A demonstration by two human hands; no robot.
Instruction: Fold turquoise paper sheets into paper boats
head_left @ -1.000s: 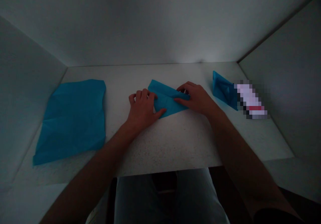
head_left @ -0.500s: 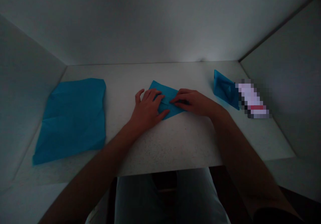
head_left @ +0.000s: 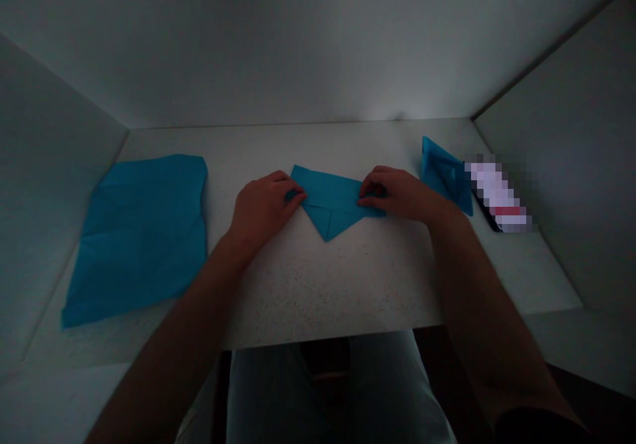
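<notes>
A folded piece of blue paper (head_left: 328, 195) lies on the table between my hands. It has a straight upper band, and a pointed part with a centre crease aims toward me. My left hand (head_left: 265, 205) pinches the paper's left corner between thumb and fingers. On the opposite side, my right hand (head_left: 395, 193) has its thumb and fingertips closed on the right end. Part of each corner is hidden by the fingers.
A large creased blue sheet (head_left: 142, 232) lies flat at the left. Behind my right hand stands a folded blue paper shape (head_left: 446, 175), beside a blurred phone (head_left: 499, 195). White walls enclose the white table (head_left: 318, 291) at the back and sides.
My left hand has moved left, off the middle of the paper, and now pinches its left corner. My right hand has shifted slightly right to the other end. The pointed front part now shows.
</notes>
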